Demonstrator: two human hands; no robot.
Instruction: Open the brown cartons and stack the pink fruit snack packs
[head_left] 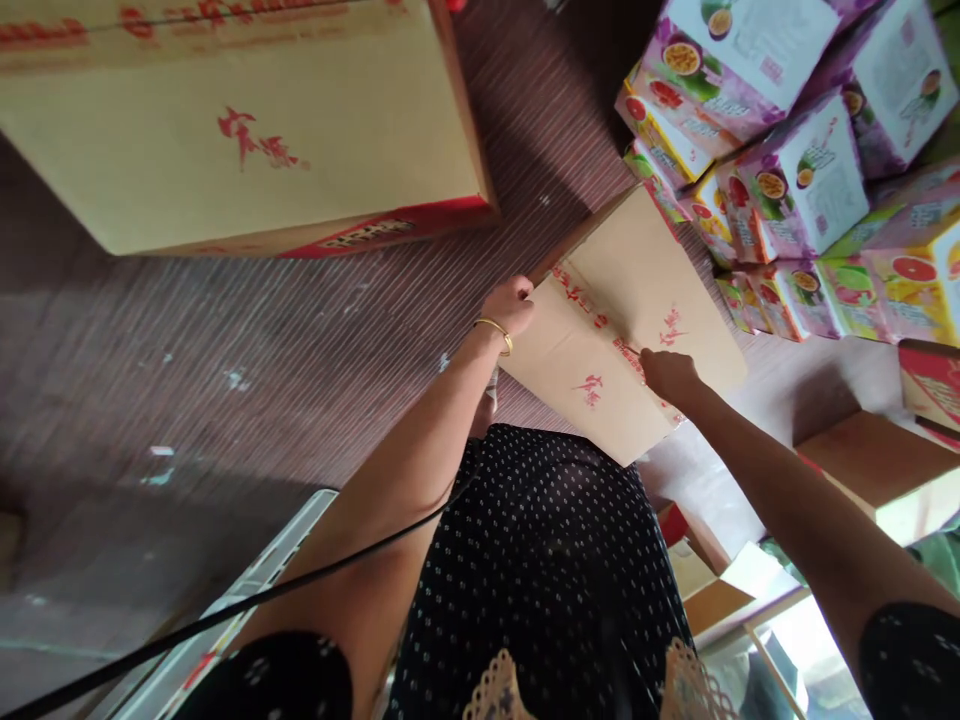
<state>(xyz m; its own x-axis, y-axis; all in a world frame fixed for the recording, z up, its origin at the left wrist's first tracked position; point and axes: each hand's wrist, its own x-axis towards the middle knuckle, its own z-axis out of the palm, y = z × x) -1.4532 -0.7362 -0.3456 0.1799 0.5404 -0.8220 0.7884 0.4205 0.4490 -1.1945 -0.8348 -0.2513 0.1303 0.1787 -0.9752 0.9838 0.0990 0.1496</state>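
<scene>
Dotted clothing point(551, 540) sits nearest, left hand point(510, 308) gripping a carton point(652, 255), right hand point(670, 376) fisted over its seam point(581, 300).

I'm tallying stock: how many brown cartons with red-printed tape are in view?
2: the centre carton by the left hand, and the upper-left carton, cut off by the picture's edge. Others may be hidden.

On this ridged brown floor point(360, 350) I see scattered pale scraps point(236, 379), stacked fruit boxes point(814, 190) and, near those, a carton point(667, 255)
</scene>
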